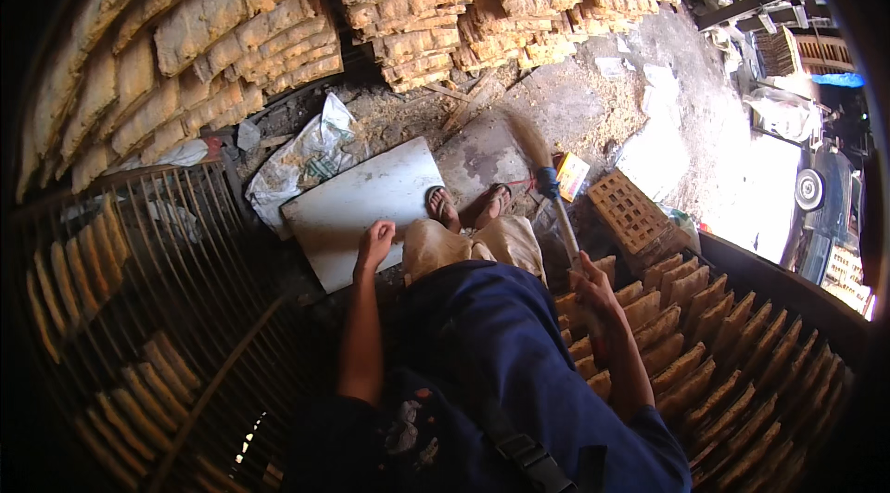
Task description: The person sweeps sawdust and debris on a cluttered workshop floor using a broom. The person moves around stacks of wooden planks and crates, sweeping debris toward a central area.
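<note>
My right hand (595, 291) is wrapped round the pale handle of a broom (561, 213), which points away from me. A blue binding sits at the neck, and the tan bristles reach toward the floor, slightly blurred. My left hand (375, 244) hangs in front of me with curled fingers and nothing visible in it. Beneath that hand lies a white flat board (371, 199) on the ground. One sandalled foot stands at the board's edge, the other on the grey floor beside it. A yellow-and-red box (572, 175) lies just right of the broom's neck.
Stacked rough tan slabs (408, 11) line the far side. At left, a slatted rack (176, 243) holds more slabs; rows of upright slabs (714, 345) stand at right. A perforated brown block (629, 210), a crumpled white sack (311, 150) and scattered debris lie around. A dark vehicle (820, 205) shows far right.
</note>
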A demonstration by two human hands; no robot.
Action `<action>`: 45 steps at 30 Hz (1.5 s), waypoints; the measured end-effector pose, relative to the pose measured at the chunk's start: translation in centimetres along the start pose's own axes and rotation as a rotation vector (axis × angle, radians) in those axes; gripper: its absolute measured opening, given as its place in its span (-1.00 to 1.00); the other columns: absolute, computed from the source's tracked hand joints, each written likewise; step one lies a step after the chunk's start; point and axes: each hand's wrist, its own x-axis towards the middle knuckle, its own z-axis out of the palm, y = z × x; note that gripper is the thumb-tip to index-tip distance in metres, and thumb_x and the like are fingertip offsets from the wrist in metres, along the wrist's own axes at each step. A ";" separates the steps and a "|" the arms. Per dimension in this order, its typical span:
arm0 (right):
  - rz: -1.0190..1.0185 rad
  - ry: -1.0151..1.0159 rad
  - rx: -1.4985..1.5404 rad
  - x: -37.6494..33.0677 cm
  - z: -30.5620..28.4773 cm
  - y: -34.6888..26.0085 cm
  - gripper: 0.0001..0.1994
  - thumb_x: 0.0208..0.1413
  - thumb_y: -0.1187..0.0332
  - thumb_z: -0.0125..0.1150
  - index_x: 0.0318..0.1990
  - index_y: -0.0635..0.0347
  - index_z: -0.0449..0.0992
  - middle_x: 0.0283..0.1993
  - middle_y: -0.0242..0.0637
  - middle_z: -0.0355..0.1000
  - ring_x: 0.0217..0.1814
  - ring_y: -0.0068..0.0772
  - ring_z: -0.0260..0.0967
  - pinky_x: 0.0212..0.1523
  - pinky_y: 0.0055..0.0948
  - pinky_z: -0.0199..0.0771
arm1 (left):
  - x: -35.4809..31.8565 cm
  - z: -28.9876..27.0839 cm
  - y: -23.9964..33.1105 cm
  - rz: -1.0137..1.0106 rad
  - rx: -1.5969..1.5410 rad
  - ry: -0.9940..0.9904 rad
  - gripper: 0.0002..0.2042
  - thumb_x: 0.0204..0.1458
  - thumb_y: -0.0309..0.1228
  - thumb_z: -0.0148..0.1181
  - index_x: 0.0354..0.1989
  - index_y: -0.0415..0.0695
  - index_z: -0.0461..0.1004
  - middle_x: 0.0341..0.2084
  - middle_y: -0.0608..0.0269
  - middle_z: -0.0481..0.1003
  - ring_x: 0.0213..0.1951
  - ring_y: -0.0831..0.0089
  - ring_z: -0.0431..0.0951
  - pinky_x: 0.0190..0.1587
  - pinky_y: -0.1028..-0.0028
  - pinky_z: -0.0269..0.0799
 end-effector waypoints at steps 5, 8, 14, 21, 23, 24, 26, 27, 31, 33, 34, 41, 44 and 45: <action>-0.093 -0.202 -0.021 0.8 1.1 0.7 -0.34 0.13 0.36 0.09 0.37 0.16 -0.03 -0.24 -0.25 0.41 -0.39 -0.53 0.33 -0.39 -0.49 0.39 | 0.7 1.8 8.9 0.042 -0.047 -0.057 -0.80 0.08 -0.29 0.13 -0.24 -0.15 0.49 -0.50 0.23 0.54 -0.49 0.47 0.52 -0.38 0.47 0.43; -0.020 -0.347 -0.160 2.2 2.1 -2.0 -0.29 0.11 0.26 0.17 0.37 0.18 -0.02 0.02 -0.32 0.37 -0.26 -0.63 0.30 -0.34 -0.55 0.42 | -0.8 2.2 6.5 0.078 0.123 -0.025 -0.76 0.07 -0.24 0.15 -0.23 -0.14 0.50 -0.47 0.19 0.55 -0.45 0.43 0.55 -0.34 0.43 0.45; 0.128 -0.253 -0.286 7.8 -4.6 0.1 -0.32 0.09 0.29 0.20 0.36 -0.04 0.05 -0.25 -0.35 0.44 -0.51 -0.62 0.27 -0.49 -0.53 0.39 | -6.5 1.8 -1.0 -0.296 0.289 -0.071 -0.65 0.02 -0.13 0.14 -0.19 -0.16 0.51 -0.35 0.08 0.57 -0.27 0.25 0.57 -0.16 0.32 0.45; 0.122 0.085 -0.013 9.4 -20.1 -2.8 -0.33 0.08 0.43 0.11 0.36 -0.12 0.04 -0.52 -0.38 0.31 -0.64 -0.56 0.21 -0.66 -0.51 0.28 | -11.7 4.3 -3.6 -0.384 0.368 -0.001 -0.62 0.03 -0.15 0.12 -0.14 -0.23 0.49 -0.31 0.03 0.56 -0.22 0.27 0.56 -0.10 0.29 0.42; 0.054 0.178 -0.170 9.8 -23.4 -2.9 -0.32 0.07 0.46 0.08 0.37 -0.08 0.03 -0.53 -0.38 0.30 -0.66 -0.56 0.20 -0.67 -0.51 0.28 | -10.9 6.4 -3.7 -0.343 0.289 0.037 -0.62 0.03 -0.15 0.12 -0.13 -0.21 0.49 -0.29 0.04 0.56 -0.20 0.27 0.56 -0.09 0.29 0.41; 0.022 0.222 -0.245 9.9 -25.0 -2.7 -0.32 0.06 0.48 0.06 0.37 -0.05 0.02 -0.54 -0.37 0.30 -0.66 -0.56 0.20 -0.67 -0.51 0.28 | -10.4 7.6 -3.9 -0.294 0.227 0.064 -0.63 0.04 -0.15 0.12 -0.13 -0.20 0.49 -0.28 0.05 0.56 -0.19 0.27 0.55 -0.08 0.29 0.41; -0.041 0.251 -0.266 9.8 -27.2 -2.2 -0.32 0.06 0.50 0.05 0.37 0.03 -0.01 -0.54 -0.37 0.29 -0.66 -0.57 0.18 -0.65 -0.53 0.29 | -9.6 10.7 -2.4 -0.282 0.157 0.084 -0.65 0.04 -0.15 0.11 -0.14 -0.18 0.50 -0.27 0.06 0.56 -0.18 0.27 0.55 -0.07 0.29 0.40; -0.056 0.234 -0.284 9.2 -28.2 -2.5 -0.31 0.06 0.50 0.05 0.37 0.04 -0.02 -0.54 -0.37 0.29 -0.66 -0.58 0.17 -0.64 -0.54 0.29 | -8.8 13.0 -0.8 -0.320 0.152 0.076 -0.66 0.05 -0.16 0.10 -0.15 -0.17 0.50 -0.26 0.07 0.56 -0.18 0.27 0.54 -0.07 0.29 0.40; -0.004 0.000 -0.236 6.5 -31.7 -4.2 -0.31 0.08 0.47 0.06 0.38 0.01 -0.03 -0.46 -0.38 0.32 -0.57 -0.63 0.20 -0.58 -0.58 0.31 | -8.1 22.8 7.4 -0.231 0.121 0.079 -0.69 0.07 -0.18 0.08 -0.18 -0.17 0.50 -0.26 0.07 0.55 -0.20 0.28 0.54 -0.10 0.31 0.40; 0.088 -0.191 -0.129 4.5 -32.0 -5.4 -0.31 0.10 0.43 0.10 0.38 -0.04 -0.03 -0.37 -0.36 0.34 -0.48 -0.65 0.23 -0.53 -0.58 0.33 | -8.3 26.4 10.2 -0.182 0.296 0.061 -0.68 0.06 -0.18 0.09 -0.18 -0.17 0.50 -0.26 0.07 0.55 -0.19 0.27 0.54 -0.10 0.31 0.41; 0.108 -0.235 -0.147 4.9 -31.4 -5.3 -0.31 0.10 0.41 0.11 0.38 -0.05 -0.02 -0.36 -0.35 0.34 -0.47 -0.65 0.24 -0.51 -0.58 0.34 | -8.1 27.5 11.4 -0.149 0.384 0.061 -0.68 0.05 -0.19 0.09 -0.18 -0.17 0.50 -0.27 0.07 0.54 -0.19 0.26 0.54 -0.10 0.31 0.41; 0.187 -0.450 -0.306 11.6 -28.8 -0.1 -0.30 0.03 0.34 0.20 0.35 0.02 0.07 -0.41 -0.33 0.37 -0.56 -0.57 0.26 -0.59 -0.50 0.34 | -10.0 28.0 9.4 -0.372 0.176 0.127 -0.72 0.06 -0.23 0.10 -0.19 -0.18 0.49 -0.30 0.09 0.55 -0.24 0.30 0.54 -0.12 0.35 0.41; 0.301 -0.416 -0.158 13.5 -34.0 1.5 -0.38 0.07 0.35 0.18 0.32 0.02 0.14 -0.41 -0.30 0.39 -0.56 -0.50 0.31 -0.58 -0.48 0.41 | -11.4 27.7 9.6 -0.264 0.063 0.145 -0.71 0.07 -0.22 0.10 -0.18 -0.20 0.49 -0.31 0.15 0.55 -0.24 0.38 0.53 -0.13 0.37 0.40; 0.338 -0.437 -0.027 15.0 -36.9 3.4 -0.42 0.09 0.37 0.16 0.29 0.03 0.18 -0.41 -0.29 0.39 -0.56 -0.47 0.33 -0.58 -0.48 0.42 | -11.7 28.1 9.5 -0.294 0.067 0.114 -0.71 0.07 -0.23 0.10 -0.19 -0.20 0.49 -0.31 0.16 0.55 -0.24 0.40 0.52 -0.14 0.37 0.40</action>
